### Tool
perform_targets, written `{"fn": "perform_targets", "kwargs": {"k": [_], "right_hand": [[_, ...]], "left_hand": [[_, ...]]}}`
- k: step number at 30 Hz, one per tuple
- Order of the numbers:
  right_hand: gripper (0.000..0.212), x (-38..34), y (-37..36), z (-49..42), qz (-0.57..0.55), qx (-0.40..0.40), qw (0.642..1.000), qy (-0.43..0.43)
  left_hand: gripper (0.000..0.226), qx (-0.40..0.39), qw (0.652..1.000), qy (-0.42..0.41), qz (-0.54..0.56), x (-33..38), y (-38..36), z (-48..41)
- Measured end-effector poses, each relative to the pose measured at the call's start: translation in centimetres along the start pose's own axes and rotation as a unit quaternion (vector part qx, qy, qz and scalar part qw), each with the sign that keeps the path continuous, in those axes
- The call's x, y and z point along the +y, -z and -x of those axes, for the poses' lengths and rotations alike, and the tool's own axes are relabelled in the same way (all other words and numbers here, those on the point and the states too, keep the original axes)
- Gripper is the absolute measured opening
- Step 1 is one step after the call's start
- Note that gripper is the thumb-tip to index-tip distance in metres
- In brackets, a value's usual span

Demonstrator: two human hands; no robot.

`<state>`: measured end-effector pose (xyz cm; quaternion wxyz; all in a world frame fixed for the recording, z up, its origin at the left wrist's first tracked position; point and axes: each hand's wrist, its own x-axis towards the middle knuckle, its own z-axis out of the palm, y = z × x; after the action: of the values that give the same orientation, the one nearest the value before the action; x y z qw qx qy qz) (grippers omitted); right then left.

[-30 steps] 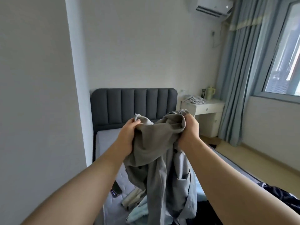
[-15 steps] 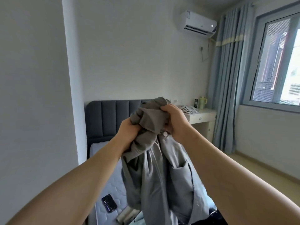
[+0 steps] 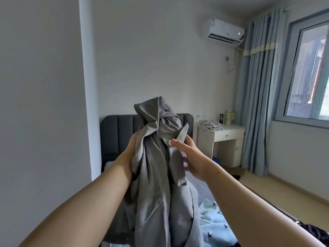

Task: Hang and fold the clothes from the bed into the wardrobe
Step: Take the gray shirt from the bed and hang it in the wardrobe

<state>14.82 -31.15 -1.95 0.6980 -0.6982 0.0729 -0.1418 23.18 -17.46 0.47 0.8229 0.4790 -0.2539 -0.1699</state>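
Observation:
A grey button-up garment [image 3: 156,175] hangs bunched in front of me above the bed [image 3: 199,186]. My left hand [image 3: 130,148] grips its upper left side, with most of the fingers hidden behind the cloth. My right hand [image 3: 188,157] is at the garment's right edge beside a white button, its fingers straight and spread, touching the cloth without gripping it. The garment's top sticks up above both hands. A light blue patterned cloth [image 3: 215,221] lies on the bed below, and a dark garment [image 3: 315,232] lies at the lower right.
A dark padded headboard [image 3: 117,132] stands against the far wall. To the right stands a white nightstand [image 3: 224,139] with a crumpled cloth, a can and a pale jug. Blue curtains [image 3: 258,104] and a window fill the right side. A white wall panel [image 3: 44,104] stands close on the left.
My right hand has let go of the garment's top and opened, moving down to its right edge. My left hand still holds it, and the garment's top now stands higher.

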Motion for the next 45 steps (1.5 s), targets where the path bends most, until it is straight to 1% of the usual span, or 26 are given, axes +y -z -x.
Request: {"fn": "perform_targets", "kwargs": {"k": [2,3,6,9,11,13,15,17,20,22,24,26,28,29,31,32,33,35,36,37,38,39,40,42,44,45], "right_hand": [[0.050,0.1,-0.2,-0.5,-0.048,0.006,0.996,0.076],[0.039,0.0,-0.2,-0.7,-0.064,0.024,0.992,0.109],[0.027,-0.2,-0.1,-0.7,-0.040,0.108,0.984,0.134],[0.018,-0.3,0.7,-0.8,-0.039,0.208,0.971,0.109],[0.018,-0.5,1.2,-1.0,-0.053,0.241,0.965,0.087],[0.018,-0.8,1.1,-1.0,-0.090,0.241,0.964,0.065],[0.017,-0.9,0.8,-1.0,-0.123,0.232,0.964,0.050],[0.016,-0.9,0.6,-0.9,-0.132,0.228,0.964,0.037],[0.016,-0.8,0.7,-0.8,-0.123,0.232,0.965,0.027],[0.015,-0.8,0.8,-0.8,-0.099,0.235,0.967,0.026],[0.014,-0.9,0.9,-0.7,-0.074,0.233,0.969,0.023],[0.014,-0.9,0.9,-0.6,-0.046,0.218,0.975,0.021],[0.013,-0.8,1.0,-0.4,-0.031,0.195,0.980,0.018],[0.012,-0.7,1.1,-0.3,-0.031,0.187,0.982,0.018],[0.012,-0.2,1.4,-0.4,-0.009,0.174,0.984,0.020],[0.011,0.2,1.6,-0.4,0.020,0.167,0.986,0.020],[0.009,0.7,1.7,-0.4,0.061,0.160,0.985,0.020],[0.012,1.7,1.6,-0.7,0.159,0.165,0.973,0.017],[0.013,2.1,1.5,-0.9,0.201,0.174,0.964,0.018],[0.011,2.4,1.3,-1.1,0.229,0.180,0.956,0.019],[0.011,2.5,1.0,-1.4,0.250,0.179,0.951,0.019],[0.015,2.6,0.6,-1.6,0.267,0.174,0.948,0.018],[0.021,2.6,0.2,-1.7,0.277,0.165,0.946,0.015],[0.025,2.7,-0.8,-2.0,0.230,0.137,0.963,0.004],[0.024,2.9,-2.2,-2.0,0.159,0.098,0.982,-0.011],[0.023,3.2,-3.1,-2.1,0.154,0.078,0.985,-0.014]], "left_hand": [[0.041,0.035,0.993,0.025,-0.114,0.4,0.1,-0.2],[0.040,0.049,0.985,0.032,-0.160,0.4,0.2,-0.6],[0.029,0.040,0.970,0.040,-0.237,0.3,0.4,-1.6],[0.016,0.066,0.955,0.082,-0.279,0.2,1.1,-1.7],[0.014,0.083,0.934,0.073,-0.341,-0.2,1.6,-1.7],[0.021,0.075,0.917,0.039,-0.390,-0.8,1.2,-1.5],[0.033,0.009,0.914,0.032,-0.404,-1.3,0.3,-1.3],[0.041,-0.097,0.908,0.064,-0.402,-1.6,-0.3,-1.0],[0.035,-0.223,0.886,0.106,-0.392,-2.5,-0.4,-0.6],[0.032,-0.262,0.872,0.092,-0.403,-3.6,-0.5,-0.4],[0.025,-0.230,0.873,0.029,-0.430,-4.9,-0.7,-0.5],[0.012,-0.133,0.866,-0.062,-0.478,-5.7,-0.6,-0.9],[0.017,-0.042,0.844,-0.127,-0.519,-5.6,-0.2,-1.4],[0.020,-0.013,0.847,-0.135,-0.514,-5.4,0.1,-1.5],[0.026,0.035,0.871,-0.114,-0.476,-4.4,0.3,-1.9],[0.028,0.041,0.885,-0.100,-0.453,-3.9,0.2,-2.0],[0.028,0.027,0.902,-0.085,-0.423,-3.4,-0.1,-2.1],[0.027,-0.006,0.948,-0.051,-0.315,-2.5,-0.7,-2.1],[0.027,-0.007,0.967,-0.021,-0.253,-2.0,-1.0,-1.9],[0.027,0.002,0.977,0.003,-0.215,-1.7,-0.9,-1.7],[0.025,0.013,0.979,0.021,-0.204,-1.5,-0.5,-1.7],[0.023,0.028,0.972,0.032,-0.229,-1.5,0.1,-1.7],[0.020,0.044,0.957,0.043,-0.282,-1.5,0.7,-1.7],[0.020,0.056,0.924,0.073,-0.370,-1.5,2.2,-1.0],[0.035,-0.013,0.924,0.109,-0.366,-1.6,3.6,-0.2],[0.046,-0.061,0.926,0.123,-0.351,-1.5,4.3,0.2]]}}
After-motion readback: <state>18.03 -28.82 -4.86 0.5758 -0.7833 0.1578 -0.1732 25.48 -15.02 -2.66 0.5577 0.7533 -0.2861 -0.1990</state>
